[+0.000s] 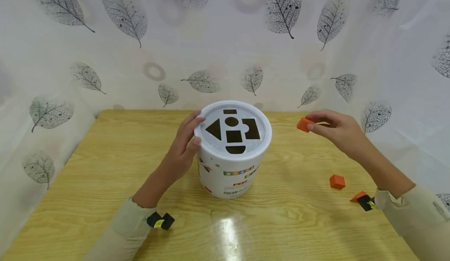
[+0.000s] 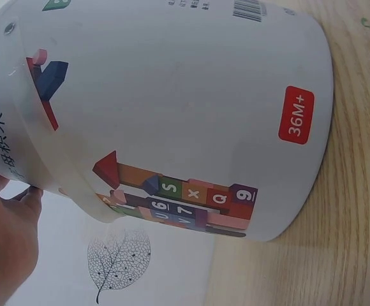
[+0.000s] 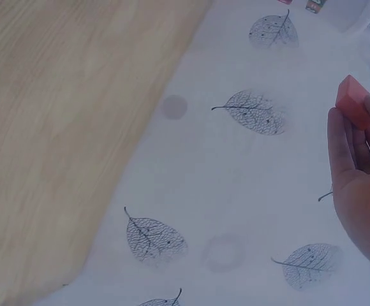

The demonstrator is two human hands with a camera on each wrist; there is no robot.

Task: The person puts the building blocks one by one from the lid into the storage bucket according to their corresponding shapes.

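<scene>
A white bucket (image 1: 228, 175) stands upright on the table, its lid (image 1: 214, 147) cut with several shaped holes, among them a triangle, a circle and a square. My left hand (image 1: 181, 151) rests against the lid's left edge, fingertips and thumb at the rim. The left wrist view shows the bucket's printed side (image 2: 191, 115) and part of that hand (image 2: 6, 248). To the right of the bucket, my right hand (image 1: 337, 130) pinches an orange block (image 1: 304, 124) between thumb and fingers, above the table. The same block (image 3: 351, 102) appears at the fingertips in the right wrist view.
An orange cube (image 1: 337, 182) lies on the wooden table (image 1: 291, 222) below my right hand. Another orange piece (image 1: 358, 195) with a pointed end is partly hidden behind the right wrist's black strap piece (image 1: 366, 202). A leaf-patterned curtain (image 1: 218, 54) hangs behind the table.
</scene>
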